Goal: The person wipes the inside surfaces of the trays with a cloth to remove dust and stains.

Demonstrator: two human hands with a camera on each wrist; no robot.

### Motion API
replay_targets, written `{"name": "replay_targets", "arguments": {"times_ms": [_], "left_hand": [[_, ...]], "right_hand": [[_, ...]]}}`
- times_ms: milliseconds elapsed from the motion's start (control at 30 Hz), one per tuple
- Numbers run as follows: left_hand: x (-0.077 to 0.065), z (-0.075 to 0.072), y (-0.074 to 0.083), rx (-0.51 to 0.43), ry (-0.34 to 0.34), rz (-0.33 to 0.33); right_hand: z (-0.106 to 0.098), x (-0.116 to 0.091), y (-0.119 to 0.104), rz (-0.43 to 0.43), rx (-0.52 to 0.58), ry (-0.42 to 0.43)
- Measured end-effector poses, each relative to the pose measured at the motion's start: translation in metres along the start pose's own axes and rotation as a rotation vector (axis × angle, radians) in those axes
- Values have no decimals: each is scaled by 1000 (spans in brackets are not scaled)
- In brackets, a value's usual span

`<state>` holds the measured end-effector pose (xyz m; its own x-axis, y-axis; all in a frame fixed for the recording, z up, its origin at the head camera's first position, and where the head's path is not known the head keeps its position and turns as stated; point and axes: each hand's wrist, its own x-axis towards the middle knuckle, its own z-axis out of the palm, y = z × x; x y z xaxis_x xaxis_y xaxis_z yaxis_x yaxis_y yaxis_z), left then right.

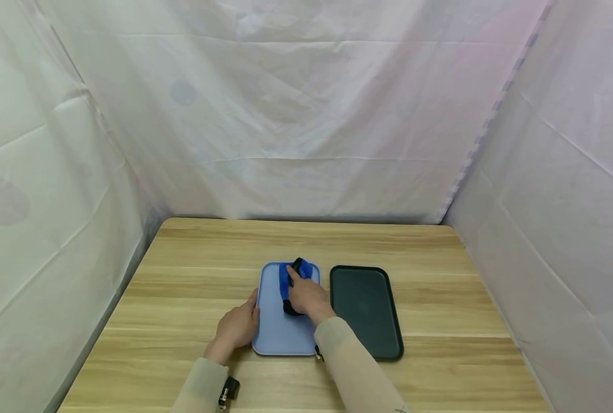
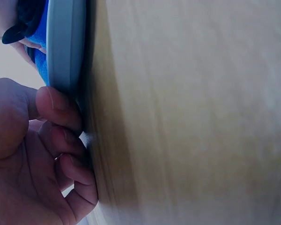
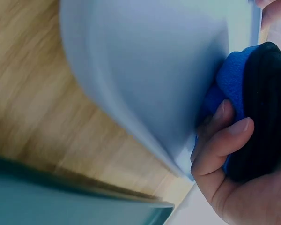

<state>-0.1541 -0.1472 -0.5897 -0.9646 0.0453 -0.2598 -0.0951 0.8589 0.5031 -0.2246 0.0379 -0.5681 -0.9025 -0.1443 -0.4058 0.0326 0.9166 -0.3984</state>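
Observation:
A light blue tray [image 1: 277, 338] lies on the wooden table. On it is a blue cloth with black edging [image 1: 284, 291], bunched up under my right hand [image 1: 308, 296]. In the right wrist view, my fingers [image 3: 218, 145] curl round the bunched cloth [image 3: 236, 77], and the black part sits against the palm. My left hand [image 1: 237, 326] rests at the tray's left side. Seen from the left wrist, its loosely bent fingers [image 2: 61, 110] touch the outer face of the tray rim [image 2: 65, 47], low by the tabletop.
A dark green tray [image 1: 365, 312] lies just right of the blue one, with a narrow gap between them. The wooden table [image 1: 182, 287] extends around both trays. White sheets [image 1: 296, 115] hang behind the table and along both sides.

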Motion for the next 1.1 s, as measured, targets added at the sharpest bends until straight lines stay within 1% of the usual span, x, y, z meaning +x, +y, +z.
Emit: {"name": "replay_targets", "arguments": {"times_ms": [300, 600, 833, 933, 1100], "left_hand": [[-1, 0, -2, -2, 8, 3], [-1, 0, -1, -3, 1, -4], [-1, 0, 0, -4, 7, -8], [-1, 0, 1, -8, 0, -13], [-1, 1, 1, -10, -4, -14]], "right_hand": [[-8, -1, 6, -25, -8, -15], [-17, -1, 13, -8, -49, -40], [-21, -6, 16, -24, -21, -37], [-21, -6, 18, -25, -11, -41], [-22, -8, 20, -29, -17, -39]]}}
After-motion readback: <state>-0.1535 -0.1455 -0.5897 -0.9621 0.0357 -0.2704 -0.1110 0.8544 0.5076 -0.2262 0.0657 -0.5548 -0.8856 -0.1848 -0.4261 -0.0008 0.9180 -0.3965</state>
